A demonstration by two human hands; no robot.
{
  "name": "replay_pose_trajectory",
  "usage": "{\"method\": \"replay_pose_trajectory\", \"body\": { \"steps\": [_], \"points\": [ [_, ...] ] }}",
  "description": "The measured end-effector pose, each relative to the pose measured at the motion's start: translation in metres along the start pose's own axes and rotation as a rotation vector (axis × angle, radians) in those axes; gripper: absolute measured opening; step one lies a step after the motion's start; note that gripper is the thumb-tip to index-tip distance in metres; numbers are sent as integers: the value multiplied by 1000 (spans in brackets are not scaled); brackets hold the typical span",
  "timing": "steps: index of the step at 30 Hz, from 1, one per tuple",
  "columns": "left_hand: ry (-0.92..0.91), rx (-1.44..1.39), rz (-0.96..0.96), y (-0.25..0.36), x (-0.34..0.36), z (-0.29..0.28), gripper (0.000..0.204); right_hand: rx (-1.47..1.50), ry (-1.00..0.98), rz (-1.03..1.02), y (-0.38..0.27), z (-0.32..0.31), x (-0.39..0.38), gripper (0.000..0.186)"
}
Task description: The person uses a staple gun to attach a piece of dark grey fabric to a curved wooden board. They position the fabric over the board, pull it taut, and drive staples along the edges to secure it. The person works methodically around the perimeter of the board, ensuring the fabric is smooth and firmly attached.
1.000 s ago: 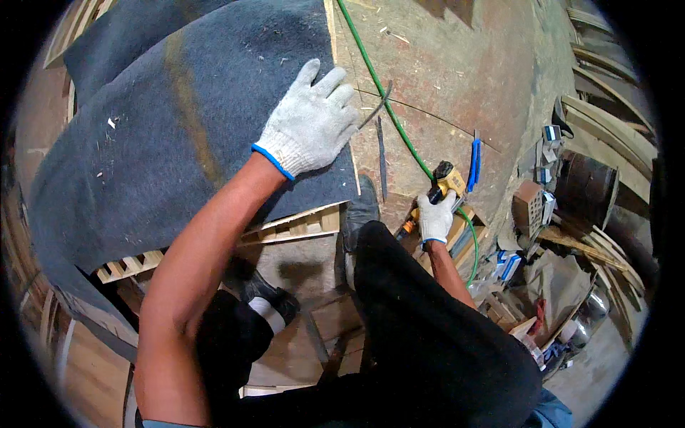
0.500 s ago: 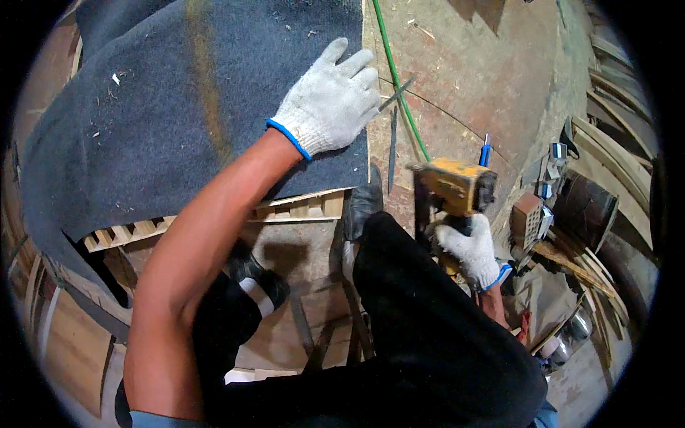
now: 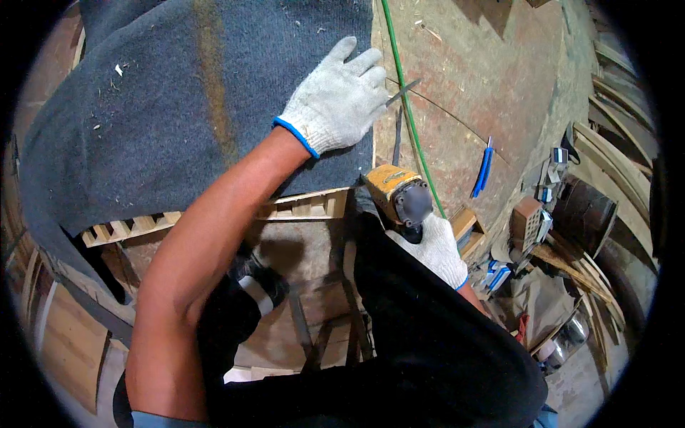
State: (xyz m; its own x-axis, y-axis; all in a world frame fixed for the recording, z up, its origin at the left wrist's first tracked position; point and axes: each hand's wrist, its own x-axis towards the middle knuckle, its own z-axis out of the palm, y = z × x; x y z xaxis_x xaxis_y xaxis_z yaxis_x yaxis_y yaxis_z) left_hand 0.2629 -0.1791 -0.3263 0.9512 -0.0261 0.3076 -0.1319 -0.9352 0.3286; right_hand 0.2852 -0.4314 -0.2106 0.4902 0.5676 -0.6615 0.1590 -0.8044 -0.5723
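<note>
My left hand (image 3: 335,100), in a white knit glove with a blue cuff, lies flat with fingers apart on dark grey felt (image 3: 157,93). A thin dark strip (image 3: 404,93) sticks out from beside its fingers; whether the hand touches it is unclear. In my right hand (image 3: 439,250), gloved alike, is a yellow staple gun (image 3: 392,187), its handle wrapped by the fingers. The tool's head is at the felt's near right corner, and its nose is hidden. Under the felt's near edge shows a slatted wooden frame (image 3: 307,207).
A green hose (image 3: 410,118) runs along the worn floor (image 3: 464,78). Blue-handled pliers (image 3: 483,171) and a small wooden box (image 3: 467,232) lie right of the gun. Further right are a perforated brick (image 3: 526,217), boxes and curved wooden strips (image 3: 614,160). My knees are close below.
My right hand has carried the staple gun left and turned it toward the felt's corner, uncovering the pliers and wooden box. My left hand stays flat on the felt.
</note>
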Motion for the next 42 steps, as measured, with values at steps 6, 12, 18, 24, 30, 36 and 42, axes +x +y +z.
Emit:
{"method": "replay_pose_trajectory", "body": {
  "steps": [6, 12, 18, 24, 30, 36, 42],
  "points": [
    [26, 15, -13, -4, -3, -1, 24, 76, 75, 50, 8, -3, 1, 35],
    [-127, -66, -64, -17, -22, -46, 41, 150, 66, 59, -2, -5, 3, 34],
    [-467, 103, -178, -55, -158, -169, 50, 80, 127, 151, 5, 2, 8, 28],
    [-65, 348, -1130, -43, -389, -222, 47, -15, 154, 355, -4, 2, 4, 31],
    [353, 305, -1441, -48, -516, -230, 54, -122, 152, 201, 17, -2, 4, 31],
    [335, 427, -1454, -116, -583, -248, 58, -176, 56, 145, 32, -5, 21, 40],
    [952, -467, -1709, -137, -512, -274, 49, -214, 61, 256, 67, -26, 21, 56]
  ]
}}
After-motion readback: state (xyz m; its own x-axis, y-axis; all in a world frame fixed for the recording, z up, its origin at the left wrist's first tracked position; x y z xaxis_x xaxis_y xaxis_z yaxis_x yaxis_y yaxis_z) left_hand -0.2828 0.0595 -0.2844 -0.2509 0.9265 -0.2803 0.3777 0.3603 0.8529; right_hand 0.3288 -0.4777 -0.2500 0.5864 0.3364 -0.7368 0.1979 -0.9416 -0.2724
